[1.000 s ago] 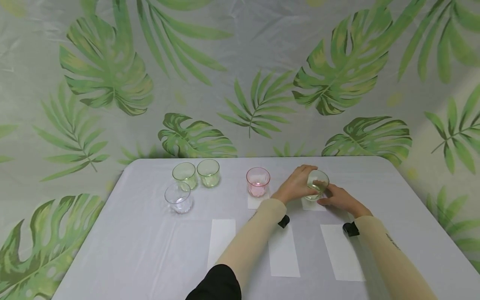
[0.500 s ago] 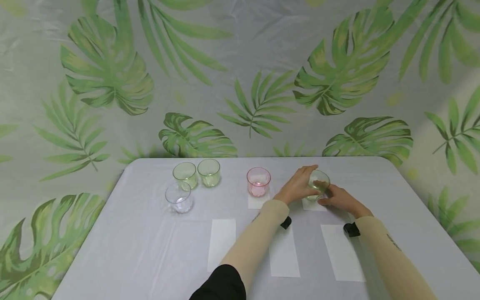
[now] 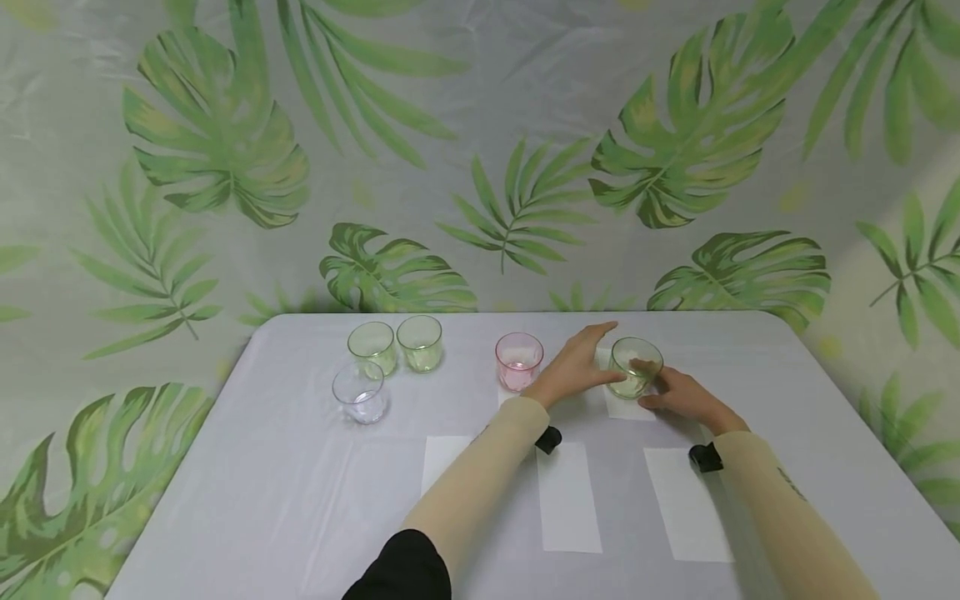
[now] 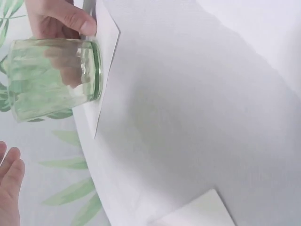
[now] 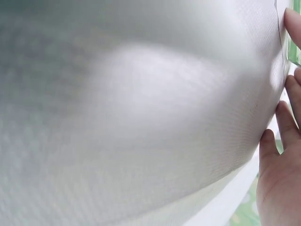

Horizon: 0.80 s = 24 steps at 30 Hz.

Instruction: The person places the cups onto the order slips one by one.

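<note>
A green-tinted glass (image 3: 621,387) stands upright on a white paper (image 3: 628,409) at the right rear of the table. The right hand (image 3: 687,397) has its thumb and fingers round the glass's right side. Through the glass (image 4: 35,84) in the left wrist view, fingers of the right hand (image 4: 54,16) show behind it. Just left of the glass, the left hand (image 3: 573,365) is open and apart from it, fingers spread; its fingertips (image 4: 14,162) show at that view's left edge. The right wrist view catches the right hand (image 5: 282,183) and a sliver of glass (image 5: 294,52).
A pink glass (image 3: 517,377) stands beside the left forearm. Two green glasses (image 3: 374,360) (image 3: 422,353) and a clear glass (image 3: 365,405) are grouped at the left rear. White papers (image 3: 442,457) (image 3: 570,504) (image 3: 688,504) lie in a front row, the left one partly under the left arm.
The left hand has let go of the green glass and moved left, its fingers spreading. The right hand stays at the glass, which has hardly moved.
</note>
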Each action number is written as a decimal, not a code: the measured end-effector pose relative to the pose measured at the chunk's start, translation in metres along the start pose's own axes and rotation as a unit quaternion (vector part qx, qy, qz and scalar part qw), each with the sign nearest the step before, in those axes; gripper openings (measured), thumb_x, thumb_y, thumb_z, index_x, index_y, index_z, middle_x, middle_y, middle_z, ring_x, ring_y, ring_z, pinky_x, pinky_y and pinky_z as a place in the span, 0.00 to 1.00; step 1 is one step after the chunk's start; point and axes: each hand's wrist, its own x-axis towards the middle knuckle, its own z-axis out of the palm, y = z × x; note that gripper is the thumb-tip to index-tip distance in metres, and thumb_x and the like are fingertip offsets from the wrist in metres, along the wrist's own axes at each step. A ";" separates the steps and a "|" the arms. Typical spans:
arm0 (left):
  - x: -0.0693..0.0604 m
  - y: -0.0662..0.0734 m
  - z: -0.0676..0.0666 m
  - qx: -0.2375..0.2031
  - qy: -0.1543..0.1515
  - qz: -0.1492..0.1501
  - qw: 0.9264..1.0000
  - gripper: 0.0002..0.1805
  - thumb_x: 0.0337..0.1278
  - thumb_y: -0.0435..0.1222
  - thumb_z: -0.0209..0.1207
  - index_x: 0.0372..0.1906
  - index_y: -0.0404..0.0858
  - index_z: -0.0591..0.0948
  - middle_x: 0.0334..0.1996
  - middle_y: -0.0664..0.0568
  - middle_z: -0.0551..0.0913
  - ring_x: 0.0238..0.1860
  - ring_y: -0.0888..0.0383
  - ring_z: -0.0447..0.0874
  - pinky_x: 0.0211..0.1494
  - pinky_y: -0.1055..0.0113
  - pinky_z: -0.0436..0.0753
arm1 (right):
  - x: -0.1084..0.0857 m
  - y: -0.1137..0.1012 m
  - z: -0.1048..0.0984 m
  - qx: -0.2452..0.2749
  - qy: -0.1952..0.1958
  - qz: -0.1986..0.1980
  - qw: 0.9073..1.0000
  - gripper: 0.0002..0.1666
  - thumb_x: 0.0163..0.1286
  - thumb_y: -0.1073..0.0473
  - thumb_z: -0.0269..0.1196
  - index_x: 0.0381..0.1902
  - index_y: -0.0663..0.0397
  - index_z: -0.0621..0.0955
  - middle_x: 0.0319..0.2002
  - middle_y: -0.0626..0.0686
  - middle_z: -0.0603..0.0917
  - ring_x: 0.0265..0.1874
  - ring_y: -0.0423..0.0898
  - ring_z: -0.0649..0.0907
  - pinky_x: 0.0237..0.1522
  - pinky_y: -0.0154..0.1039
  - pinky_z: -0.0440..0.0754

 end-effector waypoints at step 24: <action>-0.072 -0.013 -0.076 -0.049 0.044 0.031 0.997 0.45 0.52 0.46 0.69 0.72 0.41 0.60 0.68 0.50 0.65 0.67 0.56 0.62 0.67 0.58 0.66 | -0.001 -0.002 -0.001 0.030 0.000 -0.013 0.999 0.45 0.63 0.55 0.66 0.71 0.63 0.59 0.67 0.78 0.53 0.65 0.76 0.52 0.62 0.71 0.51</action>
